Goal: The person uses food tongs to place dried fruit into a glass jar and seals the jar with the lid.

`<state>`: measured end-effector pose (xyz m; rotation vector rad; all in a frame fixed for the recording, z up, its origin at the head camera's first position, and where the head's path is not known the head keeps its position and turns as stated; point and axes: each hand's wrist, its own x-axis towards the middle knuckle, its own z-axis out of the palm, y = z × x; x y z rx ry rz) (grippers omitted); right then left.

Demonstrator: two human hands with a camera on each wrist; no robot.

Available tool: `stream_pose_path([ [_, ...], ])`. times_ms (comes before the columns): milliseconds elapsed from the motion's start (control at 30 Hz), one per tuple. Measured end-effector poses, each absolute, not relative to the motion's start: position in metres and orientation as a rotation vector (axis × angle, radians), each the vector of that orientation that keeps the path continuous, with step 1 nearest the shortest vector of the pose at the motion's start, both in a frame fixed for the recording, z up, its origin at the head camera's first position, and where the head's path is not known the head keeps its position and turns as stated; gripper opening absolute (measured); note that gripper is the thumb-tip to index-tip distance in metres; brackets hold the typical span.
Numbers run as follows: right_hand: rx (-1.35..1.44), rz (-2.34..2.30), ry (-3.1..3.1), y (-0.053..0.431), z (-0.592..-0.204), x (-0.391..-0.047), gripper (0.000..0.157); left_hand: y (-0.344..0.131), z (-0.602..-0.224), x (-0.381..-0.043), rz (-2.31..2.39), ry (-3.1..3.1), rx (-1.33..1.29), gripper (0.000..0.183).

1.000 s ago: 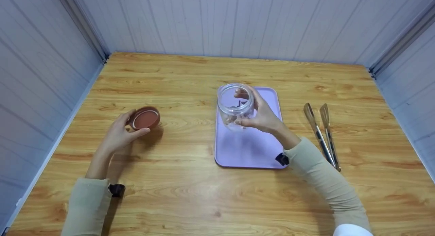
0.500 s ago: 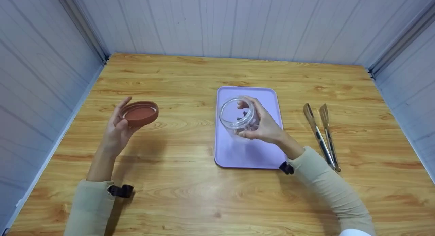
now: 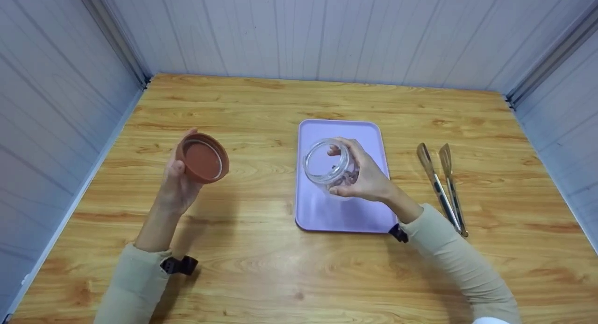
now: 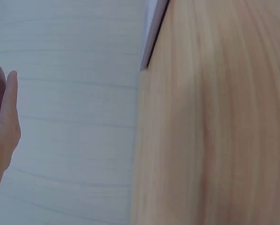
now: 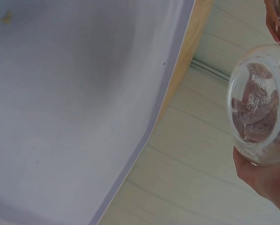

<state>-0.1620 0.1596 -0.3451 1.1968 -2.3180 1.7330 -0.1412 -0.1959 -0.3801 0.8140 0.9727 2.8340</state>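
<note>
My left hand (image 3: 180, 191) holds a round reddish-brown lid (image 3: 200, 160) above the table, its hollow inner side tipped up and to the right. In the left wrist view only part of that hand (image 4: 6, 126) and the lid show, at the left edge. My right hand (image 3: 366, 179) grips a clear, open-mouthed jar (image 3: 322, 178) from its right side, over the lilac tray (image 3: 322, 216). The jar tilts, its mouth to the upper left. Several dark brown pieces (image 5: 257, 112) lie in it, seen through the base in the right wrist view; their kind is unclear.
A pair of metal tongs (image 3: 441, 193) with dark grip parts lies spread on the wooden table (image 3: 261, 268), right of the tray. Small specks and a yellowish crumb (image 5: 7, 18) mark the tray. Pale panelled walls (image 3: 299, 34) enclose the table's back and sides.
My left hand has lifted the lid and turned its inner side upward, then rightward. My right hand has brought the jar slightly nearer to me and tilted it more to the left.
</note>
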Motion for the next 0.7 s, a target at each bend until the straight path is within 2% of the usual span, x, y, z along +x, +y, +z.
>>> stream_pose_path([
  [167,1.199,1.564,-2.375,0.16,-0.342,-0.158,0.085,-0.178,-0.37,-0.134,2.754,1.386,0.806,0.064],
  [633,1.275,1.231,-2.598,0.166,-0.369,-0.168,0.092,-0.107,-0.331,-0.121,1.869,2.496,0.947,0.072],
  [700,1.298,1.175,-2.623,0.166,-0.368,-0.168,0.093,-0.1,-0.335,-0.123,1.77,2.573,0.982,0.073],
])
